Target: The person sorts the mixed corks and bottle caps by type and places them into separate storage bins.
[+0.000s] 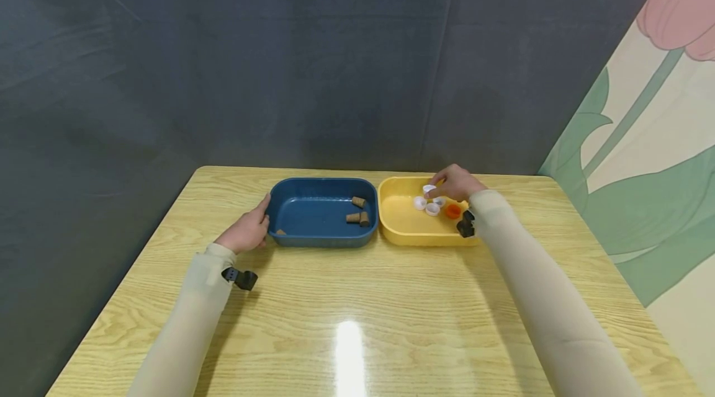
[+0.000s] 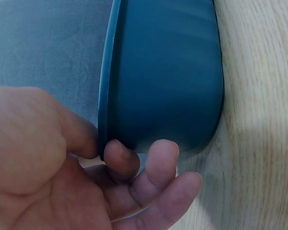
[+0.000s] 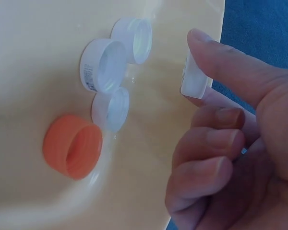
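At the left end of a blue plastic basin [image 1: 313, 217], my left hand [image 1: 248, 231] grips the rim between thumb and fingers. Close up in the left wrist view, the thumb lies over the rim and the fingertips [image 2: 163, 153] are at the outer wall. Over a yellow basin [image 1: 399, 214], my right hand [image 1: 457, 183] pinches a white bottle cap [image 3: 194, 79] between thumb and index finger, the other fingers curled. Below it in the yellow basin lie white bottle caps [image 3: 103, 66] and one orange bottle cap [image 3: 72, 146]. Several corks [image 1: 359, 202] lie in the blue basin.
Both basins stand side by side near the back edge of the wooden table [image 1: 313, 310]. A dark curtain [image 1: 313, 62] hangs behind it. On the right is a flower-patterned cloth [image 1: 642, 155].
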Demonstrator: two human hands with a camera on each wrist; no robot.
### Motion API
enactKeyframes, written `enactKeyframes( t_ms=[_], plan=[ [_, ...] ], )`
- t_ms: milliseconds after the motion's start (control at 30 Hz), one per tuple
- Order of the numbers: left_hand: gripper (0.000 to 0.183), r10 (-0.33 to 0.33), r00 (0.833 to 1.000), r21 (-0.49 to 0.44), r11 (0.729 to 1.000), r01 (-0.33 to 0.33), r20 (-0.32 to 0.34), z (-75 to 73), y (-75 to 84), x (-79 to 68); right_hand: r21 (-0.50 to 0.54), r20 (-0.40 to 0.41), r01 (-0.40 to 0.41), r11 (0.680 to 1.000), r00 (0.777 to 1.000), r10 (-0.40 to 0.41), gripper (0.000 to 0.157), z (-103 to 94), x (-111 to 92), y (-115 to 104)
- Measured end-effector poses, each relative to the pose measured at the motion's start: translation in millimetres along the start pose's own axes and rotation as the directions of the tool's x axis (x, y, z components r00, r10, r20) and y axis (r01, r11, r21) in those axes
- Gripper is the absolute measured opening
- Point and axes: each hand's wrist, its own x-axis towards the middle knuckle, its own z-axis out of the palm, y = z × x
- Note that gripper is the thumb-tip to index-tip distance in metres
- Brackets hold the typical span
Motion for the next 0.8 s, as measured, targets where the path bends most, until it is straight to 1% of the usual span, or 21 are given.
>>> enactKeyframes(
  t_ms=[300, 567, 700, 800],
  plan=[
    [0.06, -0.007, 1.0, 0.006, 1.0, 0.007, -0.001, 1.3, 1.9, 1.3, -0.027, 0.032, -0.021, 0.999, 0.999, 0.022, 0.047, -0.2, 0.7, 0.1],
    [0.06, -0.006, 1.0, 0.0, 1.0, 0.006, 0.0, 1.6, 4.0, 1.7, -0.001, 0.056, -0.021, 1.0, 0.998, 0.021, 0.053, -1.0, -1.6, 3.0],
    [0.06, -0.002, 1.0, -0.006, 1.0, 0.002, -0.001, 1.9, 3.9, 2.5, 0.005, 0.032, -0.006, 1.0, 0.999, 0.006, 0.054, -1.8, -4.6, 4.6],
    [0.06, -0.006, 1.0, -0.012, 1.0, 0.006, -0.006, 0.7, 1.2, 1.8, -0.002, -0.015, 0.043, 0.999, 0.999, -0.043, 0.054, -1.3, -9.6, 5.2]
  ],
)
